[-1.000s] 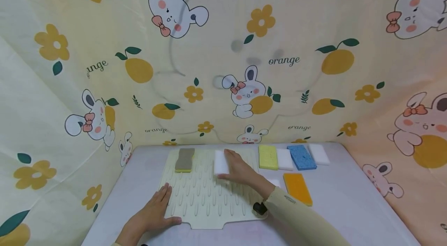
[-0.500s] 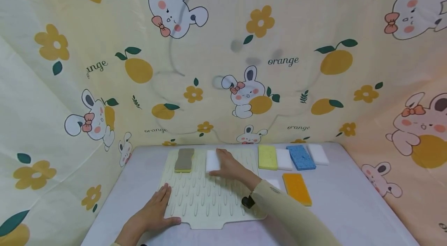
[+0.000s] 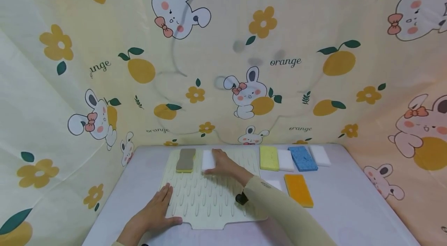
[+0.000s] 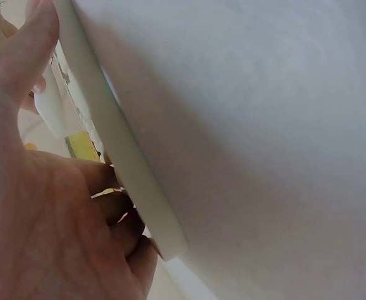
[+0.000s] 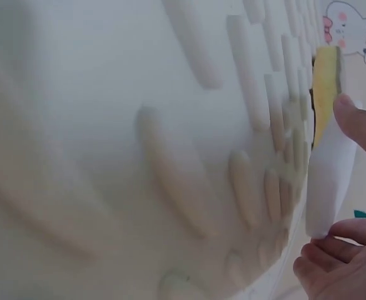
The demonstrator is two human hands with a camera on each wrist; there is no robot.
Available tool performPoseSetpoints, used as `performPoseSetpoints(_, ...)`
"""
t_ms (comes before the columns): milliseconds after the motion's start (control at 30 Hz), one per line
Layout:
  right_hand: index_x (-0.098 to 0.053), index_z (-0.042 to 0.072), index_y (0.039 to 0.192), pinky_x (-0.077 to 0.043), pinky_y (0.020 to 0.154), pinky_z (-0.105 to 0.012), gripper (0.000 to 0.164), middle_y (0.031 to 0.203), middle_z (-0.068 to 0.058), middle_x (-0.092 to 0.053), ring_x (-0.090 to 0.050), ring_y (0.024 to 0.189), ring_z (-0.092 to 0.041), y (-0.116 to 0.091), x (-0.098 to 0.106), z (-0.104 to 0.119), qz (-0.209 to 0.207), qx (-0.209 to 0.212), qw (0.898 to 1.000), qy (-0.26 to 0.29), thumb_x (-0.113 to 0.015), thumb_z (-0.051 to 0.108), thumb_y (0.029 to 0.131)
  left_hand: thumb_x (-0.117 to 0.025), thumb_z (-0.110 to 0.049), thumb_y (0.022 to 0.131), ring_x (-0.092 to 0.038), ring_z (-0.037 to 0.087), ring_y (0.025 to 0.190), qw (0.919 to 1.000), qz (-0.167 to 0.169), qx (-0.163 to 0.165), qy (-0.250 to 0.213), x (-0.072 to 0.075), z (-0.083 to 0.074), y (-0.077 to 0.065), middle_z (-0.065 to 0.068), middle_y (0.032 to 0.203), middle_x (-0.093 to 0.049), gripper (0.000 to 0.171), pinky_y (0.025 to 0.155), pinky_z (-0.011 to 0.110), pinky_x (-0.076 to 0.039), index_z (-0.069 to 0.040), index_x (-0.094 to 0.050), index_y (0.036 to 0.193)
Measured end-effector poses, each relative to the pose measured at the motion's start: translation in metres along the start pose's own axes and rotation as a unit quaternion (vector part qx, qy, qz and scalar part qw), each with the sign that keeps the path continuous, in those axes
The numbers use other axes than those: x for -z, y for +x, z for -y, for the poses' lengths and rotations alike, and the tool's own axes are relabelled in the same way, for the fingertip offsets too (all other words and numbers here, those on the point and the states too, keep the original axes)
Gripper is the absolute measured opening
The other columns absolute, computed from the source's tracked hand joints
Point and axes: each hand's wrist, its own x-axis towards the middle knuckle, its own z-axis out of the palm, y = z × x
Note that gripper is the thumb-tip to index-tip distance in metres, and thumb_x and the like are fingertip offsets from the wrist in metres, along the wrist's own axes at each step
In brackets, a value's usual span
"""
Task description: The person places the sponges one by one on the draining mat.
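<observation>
A white sponge [image 3: 207,160] is pinched between the thumb and fingers of my right hand [image 3: 223,163], over the far part of a cream ribbed mat [image 3: 199,199]. Just left of it, a wavy-sided sponge [image 3: 186,158], grey on top and yellow below, lies on the mat. In the right wrist view my thumb is on one side of the white sponge [image 5: 328,181] and the fingers are at its other end. My left hand [image 3: 153,210] rests at the mat's left edge near the front corner, fingers extended. The left wrist view shows its fingers along the mat's thick rim [image 4: 130,153].
Right of the mat lie a yellow-green sponge [image 3: 269,158], a white sponge [image 3: 286,160], a blue sponge [image 3: 302,158] and another white one [image 3: 319,155]. Nearer is an orange sponge [image 3: 298,190], with a white piece [image 3: 274,184] partly behind the right sleeve. Printed cloth [image 3: 209,63] surrounds the table.
My right hand has moved left across the mat with the white sponge, bringing it closer to the grey-and-yellow sponge. The left hand has stayed at the mat's edge.
</observation>
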Motion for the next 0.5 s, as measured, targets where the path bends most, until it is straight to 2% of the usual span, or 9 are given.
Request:
performPoseSetpoints(333,-0.033,-0.007,0.162,-0.048,0.117,-0.048,0.103,0.157,-0.024,-0.046,-0.049,0.137,-0.034,0.014,-0.007,0.008,0.000,-0.025,1.000,-0.001,-0.089,0.042,0.090,-0.078,-0.074,0.083,-0.017,0.043,0.164,0.9999,0.007,0.005,0.009,0.003,-0.003,0.000,0.028,0.176,-0.017,0.129,0.132,0.059,-0.021,0.009,-0.025,0.166)
performPoseSetpoints(500,-0.034,-0.007,0.161,-0.048,0.116,-0.049,0.104,0.158,-0.025,-0.046,-0.050,0.137,-0.035,0.019,-0.011,0.007,-0.002,-0.018,1.000,-0.001,-0.091,0.040,0.089,-0.078,-0.075,0.082,-0.017,0.044,0.164,0.9999,0.009,0.002,0.012,0.002,-0.001,0.000,0.029,0.175,-0.017,0.129,0.132,0.060,-0.021,0.010,-0.025,0.165)
